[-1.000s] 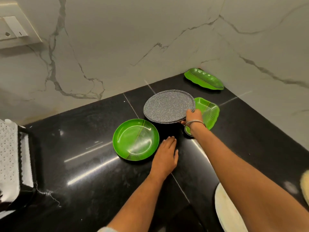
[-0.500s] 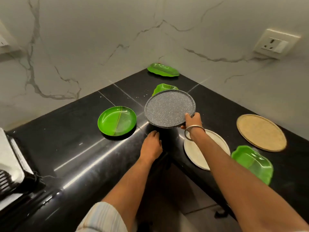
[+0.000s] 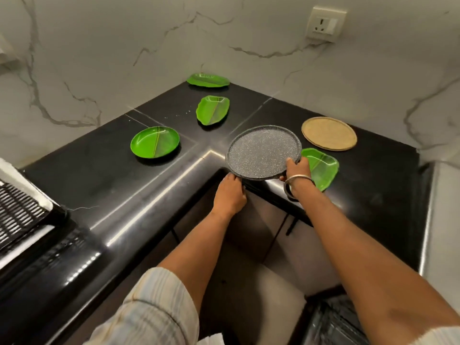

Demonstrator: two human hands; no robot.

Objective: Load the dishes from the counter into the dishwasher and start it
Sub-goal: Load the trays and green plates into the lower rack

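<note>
- Gripping the speckled grey plate [image 3: 261,151] by its near rim, the right hand [image 3: 297,169] is curling its fingers around it, above the black table [image 3: 99,175] corner.
- The left hand [image 3: 230,192] is touching the plate's near-left rim, fingers loosely bent.
- A round green plate [image 3: 154,145] is lying well left.

No text, label, brand, number or sign can be read anywhere: not on the plates, the counter [image 3: 249,115] or the wall socket [image 3: 325,23] at upper right

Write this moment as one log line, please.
right hand: grips grey speckled plate | left hand: under its rim | stage: lifted off counter
</note>
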